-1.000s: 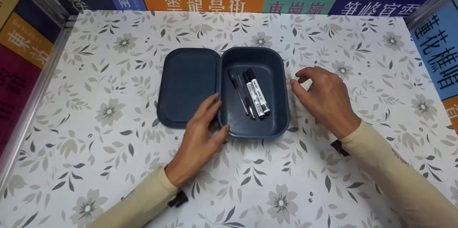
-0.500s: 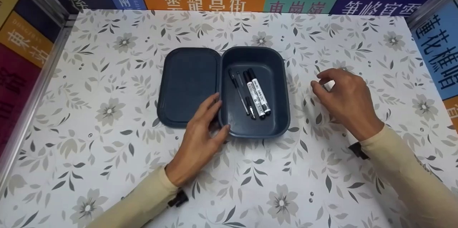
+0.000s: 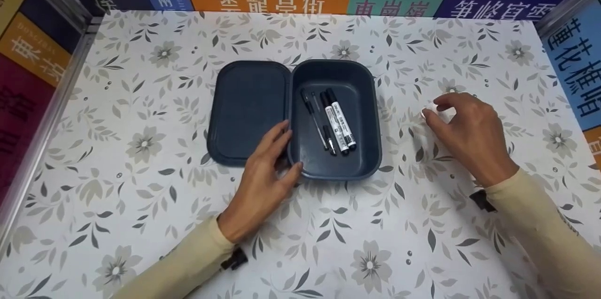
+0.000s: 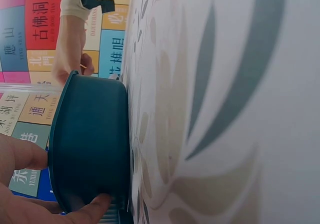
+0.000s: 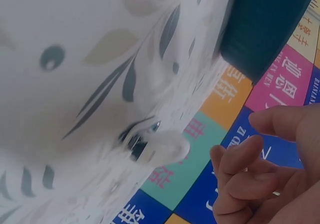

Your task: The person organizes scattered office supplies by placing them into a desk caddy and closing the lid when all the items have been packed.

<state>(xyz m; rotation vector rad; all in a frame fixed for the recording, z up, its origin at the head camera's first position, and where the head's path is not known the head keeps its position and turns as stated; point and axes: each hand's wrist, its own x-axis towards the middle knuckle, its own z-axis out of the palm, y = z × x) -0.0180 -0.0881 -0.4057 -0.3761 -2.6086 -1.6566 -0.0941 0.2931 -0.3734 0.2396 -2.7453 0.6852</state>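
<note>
L hand (image 3: 263, 181) steadies our open box (image 3: 334, 120) w/ loose fingers, R hand (image 3: 465, 132) half-curled, empty, near table's right edge; next we'd judge: lid (image 3: 249, 111) shut.

box (image 3: 366, 149): dark blue, open, on table | lid (image 3: 248, 111): flat, touching left
</note>
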